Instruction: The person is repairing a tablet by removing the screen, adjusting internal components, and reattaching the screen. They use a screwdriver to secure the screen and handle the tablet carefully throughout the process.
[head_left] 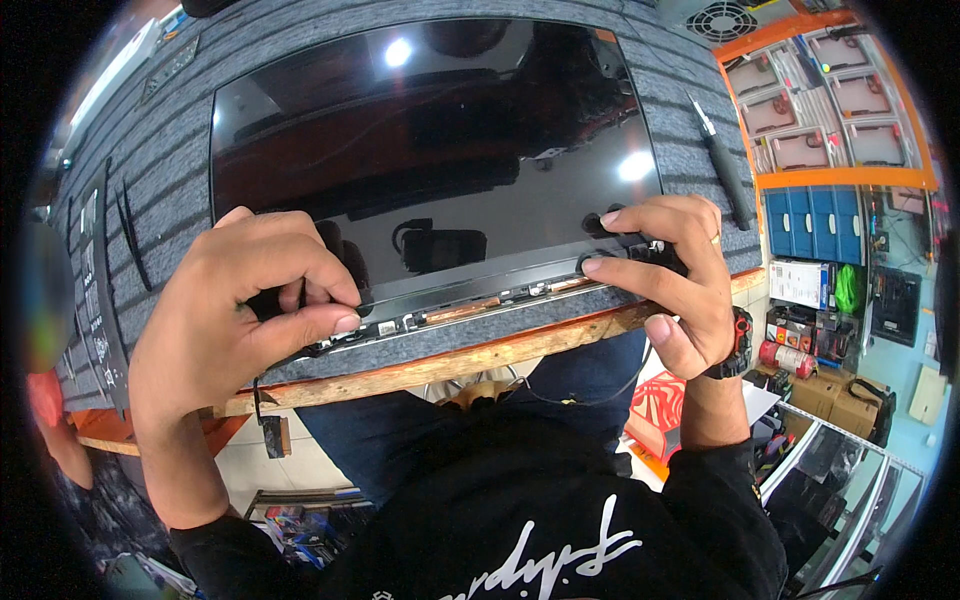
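A large black glossy screen (420,140) lies on a grey ribbed mat, its lower edge exposing a narrow strip of metal fittings (465,310) along the bench front. My left hand (250,290) is closed in a pinch on that edge at the lower left, thumb and index finger together, the other fingers curled behind. My right hand (670,280) rests two spread fingertips on the screen's lower right, with the thumb held apart below. A thin cable hangs near each hand.
Black tweezers (130,225) and a dark panel (95,290) lie left; a black-handled tool (725,170) lies right. Beyond are orange-framed trays (830,178), blue drawers (810,220) and boxes (835,400). A co-worker's arm (62,445) is at far left. The wooden bench edge (470,360) runs below the screen.
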